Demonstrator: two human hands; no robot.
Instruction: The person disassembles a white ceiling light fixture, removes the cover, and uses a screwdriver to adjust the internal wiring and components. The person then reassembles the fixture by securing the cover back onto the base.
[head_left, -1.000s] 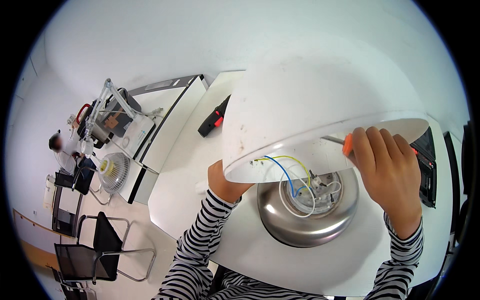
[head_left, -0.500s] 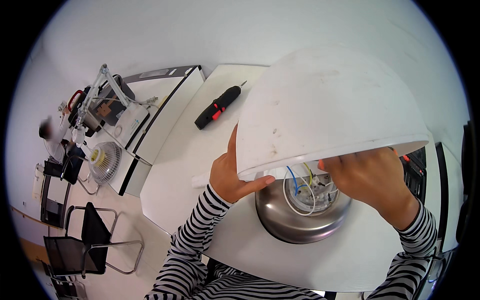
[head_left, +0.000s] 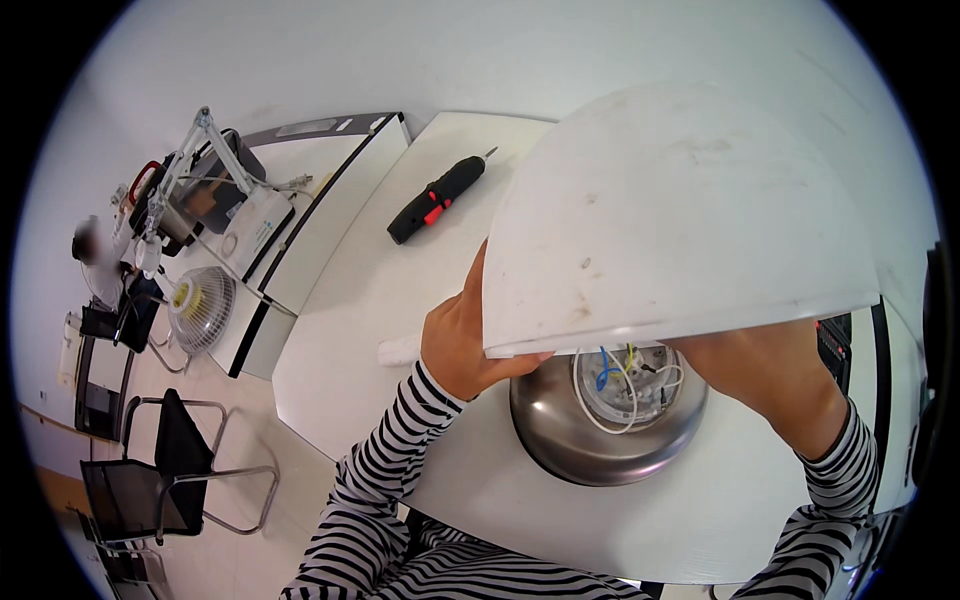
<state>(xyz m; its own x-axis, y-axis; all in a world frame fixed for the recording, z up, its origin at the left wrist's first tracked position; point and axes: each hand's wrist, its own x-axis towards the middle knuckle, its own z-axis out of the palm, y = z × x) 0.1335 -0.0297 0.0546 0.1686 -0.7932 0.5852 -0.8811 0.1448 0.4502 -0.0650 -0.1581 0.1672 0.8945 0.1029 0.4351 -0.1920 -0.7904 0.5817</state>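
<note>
White table lies below your left hand, which holds the white dome; your right hand reaches under it, grip hidden.

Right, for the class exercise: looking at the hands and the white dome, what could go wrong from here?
1. The blue wire runs from the silver base up under the white dome; tipping the dome further might tug it.
2. The right hand's fingers are hidden beneath the dome, so a slip there could go unseen.
3. The left hand grips the dome's left edge; if that loosens, the dome could shift.
</note>
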